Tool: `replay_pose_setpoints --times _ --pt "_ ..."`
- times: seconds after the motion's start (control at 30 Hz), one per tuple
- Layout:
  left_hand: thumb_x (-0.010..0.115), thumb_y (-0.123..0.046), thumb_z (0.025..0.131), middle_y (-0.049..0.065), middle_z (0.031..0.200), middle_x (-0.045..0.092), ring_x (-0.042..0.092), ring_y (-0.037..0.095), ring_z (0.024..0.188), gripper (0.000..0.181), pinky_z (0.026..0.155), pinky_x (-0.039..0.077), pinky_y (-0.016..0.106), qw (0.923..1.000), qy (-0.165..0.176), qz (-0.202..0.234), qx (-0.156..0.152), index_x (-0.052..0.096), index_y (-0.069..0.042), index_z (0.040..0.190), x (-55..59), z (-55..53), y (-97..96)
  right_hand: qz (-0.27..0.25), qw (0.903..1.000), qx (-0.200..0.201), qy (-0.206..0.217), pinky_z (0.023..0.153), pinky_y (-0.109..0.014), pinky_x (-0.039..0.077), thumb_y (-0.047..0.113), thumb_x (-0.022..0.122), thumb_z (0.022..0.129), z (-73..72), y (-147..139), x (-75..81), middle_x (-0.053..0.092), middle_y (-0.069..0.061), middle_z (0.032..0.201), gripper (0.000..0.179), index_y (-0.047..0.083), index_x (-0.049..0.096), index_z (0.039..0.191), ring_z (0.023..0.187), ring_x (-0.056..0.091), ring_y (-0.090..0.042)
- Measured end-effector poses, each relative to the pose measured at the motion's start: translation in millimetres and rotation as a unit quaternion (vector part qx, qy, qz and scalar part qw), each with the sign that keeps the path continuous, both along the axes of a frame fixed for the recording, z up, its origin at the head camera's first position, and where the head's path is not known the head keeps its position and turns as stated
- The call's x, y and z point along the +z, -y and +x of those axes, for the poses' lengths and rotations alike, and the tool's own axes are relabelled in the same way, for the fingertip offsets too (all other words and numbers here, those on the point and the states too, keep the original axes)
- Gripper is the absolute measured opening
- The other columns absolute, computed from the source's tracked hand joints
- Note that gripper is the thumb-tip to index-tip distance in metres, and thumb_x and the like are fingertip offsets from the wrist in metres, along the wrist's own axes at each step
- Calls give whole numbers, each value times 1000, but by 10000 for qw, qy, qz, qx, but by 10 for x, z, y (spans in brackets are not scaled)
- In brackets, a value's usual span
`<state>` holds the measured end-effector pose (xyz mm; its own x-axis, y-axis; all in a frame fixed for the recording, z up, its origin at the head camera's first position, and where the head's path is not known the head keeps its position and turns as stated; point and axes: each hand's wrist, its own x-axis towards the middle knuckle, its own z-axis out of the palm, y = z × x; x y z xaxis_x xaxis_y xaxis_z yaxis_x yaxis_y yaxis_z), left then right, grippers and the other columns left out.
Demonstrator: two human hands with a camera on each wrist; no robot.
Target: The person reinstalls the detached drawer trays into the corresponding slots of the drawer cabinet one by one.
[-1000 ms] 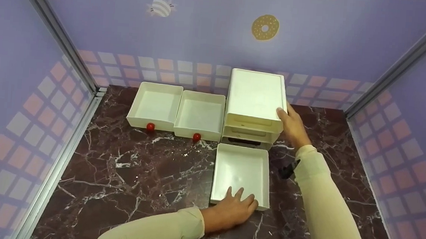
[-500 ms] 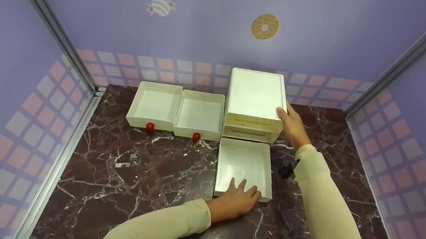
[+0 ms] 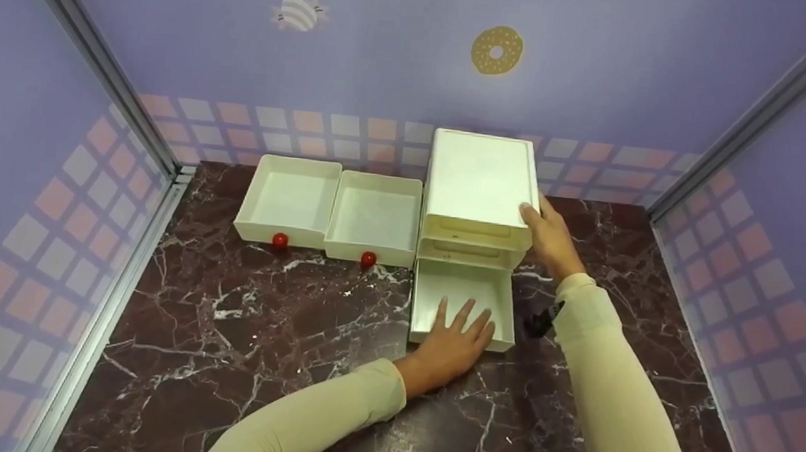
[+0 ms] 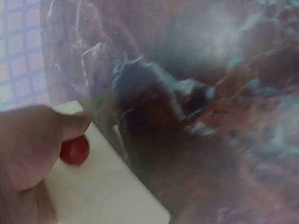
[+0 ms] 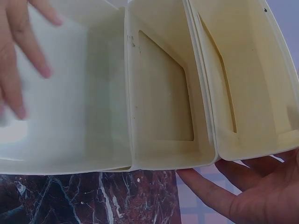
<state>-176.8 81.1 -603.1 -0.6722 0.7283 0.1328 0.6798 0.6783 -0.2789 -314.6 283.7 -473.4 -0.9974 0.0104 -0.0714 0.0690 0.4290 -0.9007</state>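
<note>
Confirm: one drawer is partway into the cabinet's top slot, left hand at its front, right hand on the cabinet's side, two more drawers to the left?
Not the top slot: the head view shows that drawer partway into the bottom one. The rest holds: left hand at its front, right hand on the side of the cabinet, two more drawers to the left.

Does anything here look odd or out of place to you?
Two white drawers stand on the table beside the cabinet, while its upper two slots gape empty. Pale specks nearby could be crumbs or marbling; I can't tell. Nothing looks broken.
</note>
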Motion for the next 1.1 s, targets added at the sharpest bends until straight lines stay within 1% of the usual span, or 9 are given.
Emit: replay_pose_setpoints --times 0.1,0.2,0.3,0.4,0.57,0.67,0.77,0.87,1.1 --pt "49 -58 100 11 172 15 20 40 157 77 116 29 71 9976 -8 104 681 22 -24 164 -96 190 45 -19 10000 12 -7 127 -52 22 45 43 106 -1 -2 -10 31 -9 167 64 29 19 164 151 33 -30" --pt "42 -79 92 17 172 1 12 45 157 95 113 24 79 9929 210 135 1160 11 -28 165 -196 427 135 -27 10000 8 -5 128 -51 20 44 43 106 -7 -2 -3 29 -8 168 65 28 18 164 154 29 -29" --pt "36 -79 94 17 172 -1 12 47 156 89 110 21 83 9910 294 82 1302 11 -32 165 -288 565 210 -6 10000 -32 -41 128 -51 20 44 44 106 -16 -4 8 30 -8 167 65 27 20 164 153 31 -29" --pt "34 -78 95 15 173 -2 11 46 157 86 110 16 85 9910 287 -25 1304 10 -34 165 -339 584 252 -10 10000 -53 -70 128 -50 20 43 44 106 -20 -10 12 31 -8 167 64 27 21 164 152 32 -29" --pt "31 -78 96 15 172 -10 4 46 157 88 110 14 85 9898 478 -196 1331 2 -32 165 -369 485 268 39 10000 -54 -63 127 -50 22 43 43 107 -18 -6 -23 32 -9 166 63 28 21 164 150 35 -29" --pt "29 -79 95 14 172 -10 2 45 158 90 111 18 83 9890 538 -197 1365 -1 -31 165 -354 312 253 53 9999 -56 -77 127 -51 22 43 43 107 -12 1 -25 32 -9 166 63 29 20 164 150 35 -29" --pt "32 -80 94 12 173 -4 7 43 158 91 112 20 82 9888 438 -70 1423 1 -32 165 -332 107 233 28 9999 -63 -78 128 -50 20 43 43 107 -8 2 -24 31 -8 167 63 29 20 164 151 33 -28" --pt "35 -81 93 10 174 0 9 42 159 93 113 19 81 9881 410 -2 1481 2 -33 165 -312 -29 224 -31 10000 -44 -58 128 -49 21 43 43 107 -9 5 -33 34 -9 165 63 29 21 164 149 36 -28" --pt "37 -80 94 10 174 -5 2 43 159 92 113 15 82 9877 678 123 1402 2 -33 165 -304 -112 223 -9 10000 -52 -65 126 -50 26 43 43 107 -6 10 -14 38 -11 163 62 29 21 164 143 43 -29"
